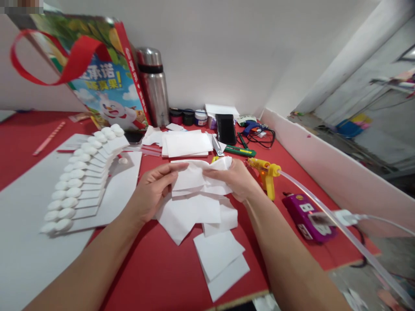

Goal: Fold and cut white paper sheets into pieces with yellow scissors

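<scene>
Between my two hands is a thin white tissue-like sheet (pixel 189 179), folded and creased, held above the red table. My left hand (pixel 157 188) pinches its left edge between thumb and fingers. On the other side my right hand (pixel 238 177) grips the sheet with the thumb on top and the fingers hidden beneath. Below it lie more white sheets (pixel 191 211), overlapping, and a pair of white square pieces (pixel 220 255) nearer the table edge. Left of my hands stands a curved white stepped model (pixel 90 181) with round white pads along its edge.
A yellow glue gun (pixel 267 172) with a long clear stick lies right, near a purple power strip (pixel 308 216). Behind are a stack of white cards (pixel 186 144), scissors (pixel 218 146), a green cutter (pixel 240 150), paint jars (pixel 188 117), a steel flask (pixel 154 88) and a printed bag (pixel 106 86).
</scene>
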`<state>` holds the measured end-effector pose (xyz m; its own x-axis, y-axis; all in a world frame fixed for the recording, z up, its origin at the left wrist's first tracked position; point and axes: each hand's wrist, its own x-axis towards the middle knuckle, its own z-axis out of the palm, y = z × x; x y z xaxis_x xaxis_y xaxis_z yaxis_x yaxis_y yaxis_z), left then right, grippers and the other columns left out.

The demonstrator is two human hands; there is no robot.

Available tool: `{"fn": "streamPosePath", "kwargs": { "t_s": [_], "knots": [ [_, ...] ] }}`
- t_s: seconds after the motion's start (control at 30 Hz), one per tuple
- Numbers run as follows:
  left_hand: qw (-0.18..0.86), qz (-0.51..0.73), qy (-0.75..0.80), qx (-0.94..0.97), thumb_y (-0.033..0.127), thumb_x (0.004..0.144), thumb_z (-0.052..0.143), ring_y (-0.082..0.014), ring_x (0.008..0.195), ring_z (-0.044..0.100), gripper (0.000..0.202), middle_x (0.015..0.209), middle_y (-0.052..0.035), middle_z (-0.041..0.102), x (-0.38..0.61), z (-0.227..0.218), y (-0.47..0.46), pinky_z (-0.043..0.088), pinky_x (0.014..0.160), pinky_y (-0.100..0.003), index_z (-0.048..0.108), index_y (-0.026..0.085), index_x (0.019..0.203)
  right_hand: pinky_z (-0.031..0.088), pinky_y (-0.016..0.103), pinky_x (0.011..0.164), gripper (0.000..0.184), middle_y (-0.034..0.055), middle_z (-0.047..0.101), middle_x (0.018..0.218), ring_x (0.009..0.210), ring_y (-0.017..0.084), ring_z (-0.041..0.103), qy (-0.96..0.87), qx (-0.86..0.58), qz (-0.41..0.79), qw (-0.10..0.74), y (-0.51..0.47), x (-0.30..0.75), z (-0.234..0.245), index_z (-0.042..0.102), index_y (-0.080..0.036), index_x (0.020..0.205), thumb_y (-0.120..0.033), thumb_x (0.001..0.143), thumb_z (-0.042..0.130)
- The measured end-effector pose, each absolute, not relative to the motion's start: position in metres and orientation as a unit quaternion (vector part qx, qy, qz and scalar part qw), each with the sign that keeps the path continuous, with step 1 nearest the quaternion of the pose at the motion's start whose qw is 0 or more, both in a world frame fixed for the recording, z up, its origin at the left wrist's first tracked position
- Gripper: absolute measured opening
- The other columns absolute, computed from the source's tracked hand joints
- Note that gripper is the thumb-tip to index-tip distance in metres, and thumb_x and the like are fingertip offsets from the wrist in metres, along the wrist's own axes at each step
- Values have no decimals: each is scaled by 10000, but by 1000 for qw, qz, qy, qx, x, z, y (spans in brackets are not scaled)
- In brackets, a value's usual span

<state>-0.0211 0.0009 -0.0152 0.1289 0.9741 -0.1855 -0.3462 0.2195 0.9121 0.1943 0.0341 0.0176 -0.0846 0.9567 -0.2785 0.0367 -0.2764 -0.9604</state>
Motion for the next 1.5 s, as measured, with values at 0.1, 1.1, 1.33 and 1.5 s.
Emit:
{"fn": "streamPosePath", "kwargs": {
  "t_s": [0.1,1.1,1.33,1.5],
  "knots": [
    [679,494,411,354,310,853,763,-155,723,677,375,823,-30,730,-20,-11,-2,554,672,-257,722,193,1206,440,232,520,241,-15,684,631,562,122,591,-452,-555,583,384,34,194,17,716,-154,669,-243,553,908],
    [661,483,435,375,187,722,870,-250,932,739,1130,1128,-86,740,-16,-12,-3,624,818,-384,206,270,1632,515,307,609,286,29,720,728,653,184,641,-500,-536,555,394,33,189,10,703,-196,675,-326,567,933],
    [660,509,431,347,185,750,853,-229,958,749,977,1165,-83,761,-18,-15,0,612,827,-314,337,239,1578,548,316,666,332,38,764,824,722,196,686,-496,-535,558,395,34,195,13,735,-183,797,-300,564,941],
    [704,495,381,337,172,757,830,-276,978,754,615,1163,-109,774,-21,-6,1,623,802,-347,639,177,1342,590,351,828,472,52,801,991,871,216,741,-446,-480,653,380,36,209,20,766,-196,959,-249,533,964]
  ]
}}
